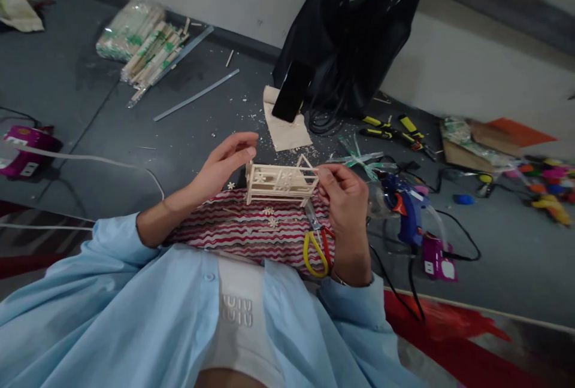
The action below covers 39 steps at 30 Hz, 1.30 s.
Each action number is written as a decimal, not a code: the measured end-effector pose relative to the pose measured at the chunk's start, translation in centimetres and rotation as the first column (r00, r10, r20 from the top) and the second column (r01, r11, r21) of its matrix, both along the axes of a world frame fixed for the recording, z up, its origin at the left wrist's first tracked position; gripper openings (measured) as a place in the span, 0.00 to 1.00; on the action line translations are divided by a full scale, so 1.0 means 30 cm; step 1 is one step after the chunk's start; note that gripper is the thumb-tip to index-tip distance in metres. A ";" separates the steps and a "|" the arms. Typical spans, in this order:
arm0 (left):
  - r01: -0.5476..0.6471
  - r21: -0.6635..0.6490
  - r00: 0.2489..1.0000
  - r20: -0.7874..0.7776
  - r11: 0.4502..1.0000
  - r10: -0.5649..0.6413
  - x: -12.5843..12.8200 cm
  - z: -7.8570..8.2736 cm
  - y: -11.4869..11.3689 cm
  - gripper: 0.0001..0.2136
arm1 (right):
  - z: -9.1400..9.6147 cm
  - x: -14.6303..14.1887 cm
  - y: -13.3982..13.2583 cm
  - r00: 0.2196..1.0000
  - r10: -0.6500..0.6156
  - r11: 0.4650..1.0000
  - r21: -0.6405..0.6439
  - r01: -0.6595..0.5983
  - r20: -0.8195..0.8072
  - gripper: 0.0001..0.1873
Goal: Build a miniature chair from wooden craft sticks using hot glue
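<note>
Striped cloth [251, 229] on your lap is a soft, shifting base; move your knees and, I judge, whatever lies loose on it slides off. Your stick-built wooden frame [281, 181] is at greater risk: only one hand truly holds it, so a twist could crack a thin joint. It hangs level just above the cloth, between your hands. Your right hand [344, 199] is pinched on its right end; your left hand [222, 163] is spread open, fingertips barely touching the left post. Scissors [313, 220] lie just under your right wrist, small flower cut-outs [268, 211] beneath the frame.
</note>
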<state>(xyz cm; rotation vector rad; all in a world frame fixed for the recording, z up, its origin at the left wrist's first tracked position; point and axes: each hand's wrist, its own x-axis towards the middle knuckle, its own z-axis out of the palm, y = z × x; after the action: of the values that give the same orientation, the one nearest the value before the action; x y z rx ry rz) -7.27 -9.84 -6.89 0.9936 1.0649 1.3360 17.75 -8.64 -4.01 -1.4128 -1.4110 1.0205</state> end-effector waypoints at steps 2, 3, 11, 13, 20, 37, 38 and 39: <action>-0.080 -0.017 0.995 -0.054 0.997 0.079 -0.003 0.005 -0.036 0.14 | -0.006 -0.010 -0.016 0.994 -0.029 0.999 -0.042 0.024 -0.102 0.16; -0.093 -0.020 0.994 -0.062 0.995 0.092 -0.004 0.006 -0.054 0.14 | -0.010 -0.017 -0.028 0.989 -0.048 0.998 -0.051 0.041 -0.141 0.16; -0.086 0.055 0.973 -0.211 0.995 0.096 0.000 -0.034 -0.178 0.21 | -0.040 -0.097 -0.172 0.953 -0.213 0.971 0.062 0.231 -0.213 0.17; -0.089 0.147 0.938 -0.319 0.985 0.132 0.009 -0.046 -0.203 0.24 | -0.040 -0.128 -0.194 0.934 -0.257 0.956 0.075 0.284 -0.248 0.17; 0.023 0.319 0.739 -0.644 0.948 0.199 0.053 -0.067 -0.234 0.40 | -0.025 -0.222 -0.217 0.924 -0.314 0.934 0.106 0.343 -0.220 0.16; 0.131 0.166 0.977 -0.192 0.977 -0.098 -0.022 -0.128 -0.077 0.44 | -0.037 -0.383 -0.238 0.998 0.009 0.979 0.201 -0.021 0.058 0.16; 0.157 0.148 0.982 -0.126 0.976 -0.139 -0.034 -0.125 -0.071 0.43 | -0.037 -0.388 -0.237 0.996 0.056 0.979 0.193 -0.067 0.066 0.18; 0.186 0.137 0.981 -0.077 0.973 -0.177 -0.047 -0.123 -0.066 0.44 | -0.037 -0.391 -0.236 0.992 0.099 0.976 0.186 -0.112 0.077 0.19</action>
<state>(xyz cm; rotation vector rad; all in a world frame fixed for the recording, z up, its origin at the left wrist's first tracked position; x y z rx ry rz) -8.67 -11.81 -10.59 1.2192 0.9112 1.2505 6.01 -15.73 -5.12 -1.2537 -1.6031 0.8849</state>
